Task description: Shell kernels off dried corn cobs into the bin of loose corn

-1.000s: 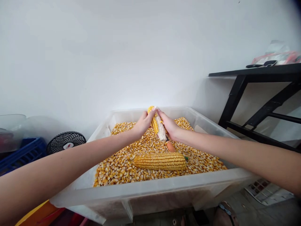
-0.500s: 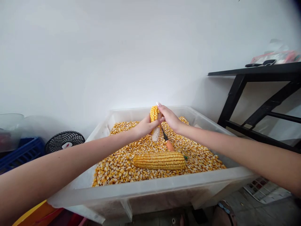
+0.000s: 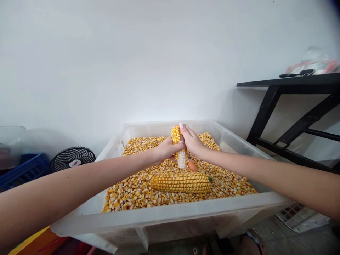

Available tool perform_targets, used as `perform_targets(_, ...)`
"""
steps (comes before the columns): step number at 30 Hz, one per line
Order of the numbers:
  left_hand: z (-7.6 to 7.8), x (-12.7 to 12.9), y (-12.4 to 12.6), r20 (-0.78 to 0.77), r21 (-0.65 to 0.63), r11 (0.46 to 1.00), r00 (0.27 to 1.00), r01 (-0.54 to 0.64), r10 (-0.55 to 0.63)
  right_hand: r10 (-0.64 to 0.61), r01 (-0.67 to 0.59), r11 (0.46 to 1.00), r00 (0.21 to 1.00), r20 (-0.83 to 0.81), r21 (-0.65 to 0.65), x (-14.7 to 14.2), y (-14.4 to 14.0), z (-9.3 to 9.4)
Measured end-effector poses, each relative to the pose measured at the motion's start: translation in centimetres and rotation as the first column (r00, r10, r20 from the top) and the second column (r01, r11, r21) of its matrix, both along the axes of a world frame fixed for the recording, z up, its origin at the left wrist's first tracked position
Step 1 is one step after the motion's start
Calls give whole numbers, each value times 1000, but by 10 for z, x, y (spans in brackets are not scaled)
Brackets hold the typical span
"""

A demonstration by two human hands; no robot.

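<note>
Corn cob (image 3: 178, 146), middle behind fingers (image 3: 177, 148)

Round black wire-grille fan (image 3: 72, 159) at left beside blue plastic crate (image 3: 22, 170), black metal-framed table (image 3: 294, 106) at right against plain white wall (image 3: 132, 60), clear plastic bag (image 3: 315, 62) on the table's top

we are seeing the half-stripped corn cob (image 3: 178, 147) standing nearly upright between our left hand (image 3: 165, 148) and right hand (image 3: 191, 141), yellow kernels at its top, bare white core showing below the fingers. the loose kernels (image 3: 138, 187) are lying beneath both hands, filling the bin under them.
</note>
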State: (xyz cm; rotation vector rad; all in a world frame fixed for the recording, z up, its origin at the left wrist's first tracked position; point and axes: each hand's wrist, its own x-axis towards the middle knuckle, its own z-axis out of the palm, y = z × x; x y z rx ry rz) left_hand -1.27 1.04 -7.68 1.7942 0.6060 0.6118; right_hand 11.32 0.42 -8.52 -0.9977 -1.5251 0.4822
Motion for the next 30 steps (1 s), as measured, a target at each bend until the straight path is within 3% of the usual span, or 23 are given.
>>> perform_targets(5,-3,-1,10,74,-85,991,992,106,-99,61,-61,998,997,36,-20,1,-2,5)
perform_targets(10,0,-3,13,65,-118,987,993,105,-98,126,-127,991,991,-33,-38,2,-5,10)
perform_targets(18,9,-1,1,-4,123,992,1000,-18,19,82,-106,988,976,-203,-109,-6,-9,18)
perform_targets(25,7,-4,-2,-10,61,998,1000,14,-14,116,-172,973,943,-312,-156,-5,-7,15)
perform_targets(30,4,0,2,1,157,988,1000,-16,17,133,-231,946,917,-375,-229,-5,-7,19)
